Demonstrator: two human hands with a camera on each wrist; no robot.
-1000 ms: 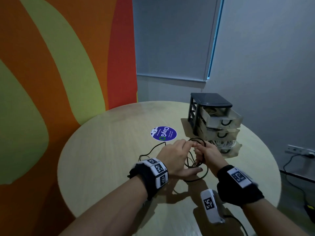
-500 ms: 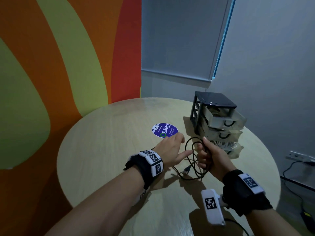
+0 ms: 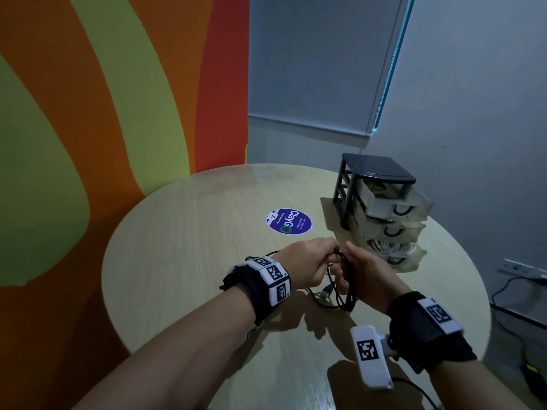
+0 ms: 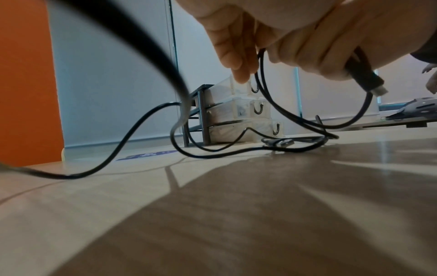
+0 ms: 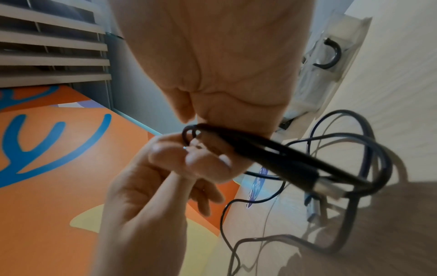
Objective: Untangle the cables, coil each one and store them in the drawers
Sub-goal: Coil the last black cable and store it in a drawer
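Black cable [image 3: 344, 279] is hanging in loops from my right hand [image 3: 365, 276], fingers clamped round it, near the tabletop's [image 3: 183, 261] middle. My left hand [image 3: 307, 266], open half a second ago, is now pinching the loops' top. Bottom drawer [image 3: 414, 261] is holding white cable [image 3: 387, 248].

The room reads as a small office meeting or break-out space. A round wood-grain table [image 3: 183, 261] stands in a corner and carries a printed purple "ClayGo" sticker [image 3: 289, 221]. One wall bears a bold orange, red and green mural [image 3: 88, 113]; a grey roller blind [image 3: 319, 60] covers the window beside it. A wall socket [image 3: 522, 267] with a plugged lead sits low on the plain grey wall.
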